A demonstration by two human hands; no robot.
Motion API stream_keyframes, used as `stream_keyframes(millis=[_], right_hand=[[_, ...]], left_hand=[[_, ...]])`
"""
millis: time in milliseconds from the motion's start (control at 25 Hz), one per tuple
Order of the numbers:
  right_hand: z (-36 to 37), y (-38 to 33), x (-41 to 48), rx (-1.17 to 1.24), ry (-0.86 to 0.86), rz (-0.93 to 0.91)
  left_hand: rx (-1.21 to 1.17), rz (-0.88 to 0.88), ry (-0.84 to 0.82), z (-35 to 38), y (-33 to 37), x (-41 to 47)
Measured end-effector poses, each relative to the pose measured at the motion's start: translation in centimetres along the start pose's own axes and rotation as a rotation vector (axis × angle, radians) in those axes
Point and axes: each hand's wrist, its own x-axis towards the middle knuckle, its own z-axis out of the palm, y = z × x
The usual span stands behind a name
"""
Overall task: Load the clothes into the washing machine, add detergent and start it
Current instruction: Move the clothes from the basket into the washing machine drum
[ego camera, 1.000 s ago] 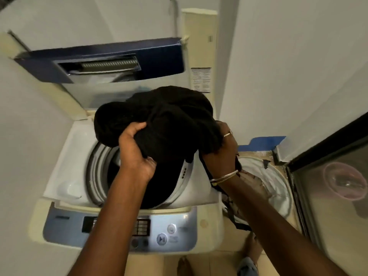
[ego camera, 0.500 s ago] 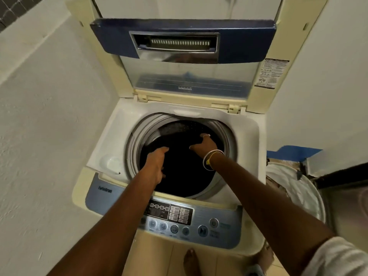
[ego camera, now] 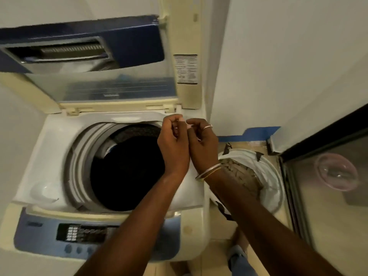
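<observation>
The left hand (ego camera: 173, 148) and the right hand (ego camera: 204, 146) are held together, touching, above the far right part of the washing machine (ego camera: 59, 140). The fingers of both are curled in, with the fingertips meeting at the top. Something small and pale shows where the fingertips meet, but it is too blurred to tell whether it is a thing being pinched or only fingernails, so I cannot tell whether either hand holds anything. The right hand wears a ring (ego camera: 208, 127), and thin bangles (ego camera: 209, 172) circle its wrist.

Below and left of the hands is the round drum opening (ego camera: 79, 166), and the dark clothes (ego camera: 127, 172) lie inside it, filling the drum. The lid (ego camera: 119, 42) stands raised at the far side, blue at the top with a clear pane below, and a printed label (ego camera: 186, 68) sits on its right frame. The control panel (ego camera: 87, 234), with a dark display and round buttons, runs along the near edge, partly hidden by the left forearm.

Just right of the machine stands a round basket (ego camera: 272, 176) with a white lining. A brown patterned cloth (ego camera: 239, 176) lies in it, under the right forearm. A strip of blue tape (ego camera: 249, 134) lies at the foot of the wall beyond the basket.
</observation>
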Motion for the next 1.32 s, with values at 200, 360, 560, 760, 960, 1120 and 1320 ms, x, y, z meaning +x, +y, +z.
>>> stream_keyframes(millis=[200, 360, 560, 760, 960, 1120, 1320], right_hand=[[-12.8, 3.2, 3.4, 0.043, 0.23, 0.01], [-19.0, 11.1, 4.5, -0.099, 0.201, 0.211], [-23.6, 27.1, 4.9, -0.441, 0.028, 0.377], [-24.5, 43.1, 3.7, -0.771, -0.291, 0.571], [-24.8, 54.8, 1.5, -1.188, -0.829, 0.541], [-24.6, 59.1, -0.4, -1.253, -0.813, 0.557], [-24.6, 55.7, 0.7, -0.99, -0.534, 0.449]], left_hand=[[-0.001, 0.024, -0.163, 13.0, 2.8, -5.9], [0.073, -0.188, -0.284, 20.4, -3.3, -8.4], [0.296, -0.436, -0.35, 26.9, -19.0, -11.0], [0.326, -0.605, -0.416, 29.0, -29.5, -13.6], [0.329, -0.641, -0.529, 29.1, -34.9, -14.3], [0.378, -0.644, -0.57, 27.0, -39.6, -15.7], [0.432, -0.673, -0.612, 25.5, -39.9, -16.0]])
